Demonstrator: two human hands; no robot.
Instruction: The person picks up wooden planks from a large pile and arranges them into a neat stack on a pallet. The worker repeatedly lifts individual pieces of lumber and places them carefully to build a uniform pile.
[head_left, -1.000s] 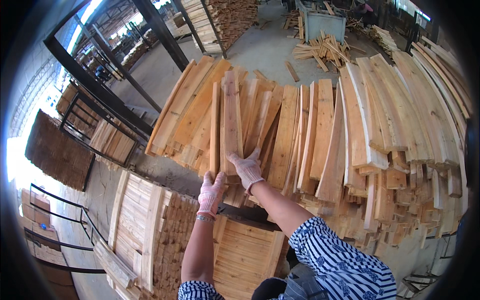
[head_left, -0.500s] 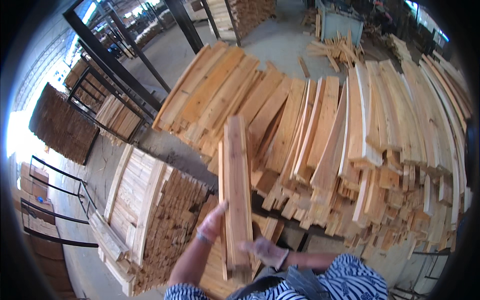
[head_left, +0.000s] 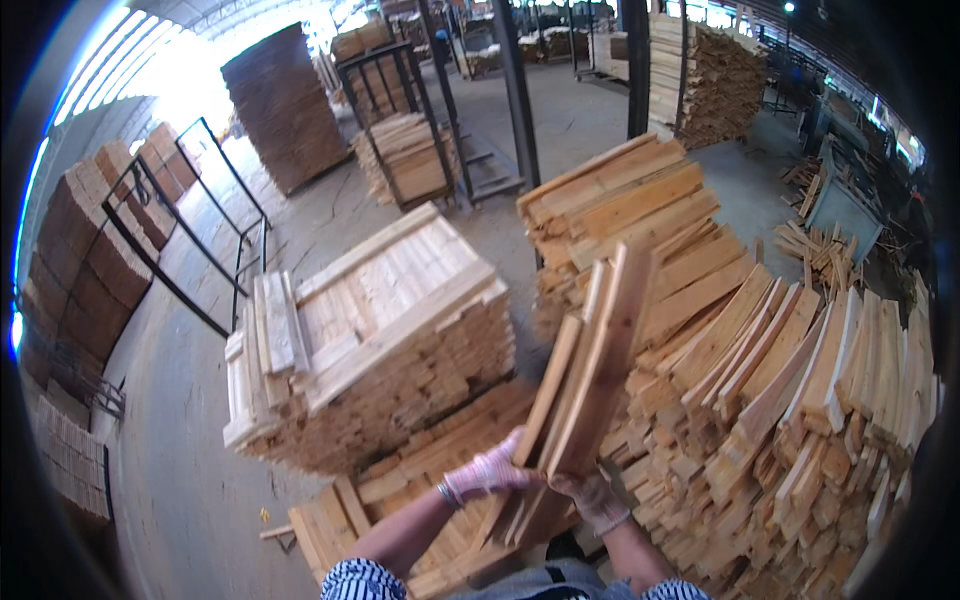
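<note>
Your left hand [head_left: 487,473] and right hand [head_left: 592,497], fingers clenched on a bundle of planks [head_left: 590,370], have lifted it off the loose pile [head_left: 800,380] at right; it's now centre frame, swung toward the neat stack [head_left: 380,320] at left.

A grey concrete floor [head_left: 190,400] runs under a roofed shed with dark steel posts [head_left: 515,90], black metal racks [head_left: 190,230], tall timber stacks [head_left: 285,105], and bright daylight at the left.
</note>
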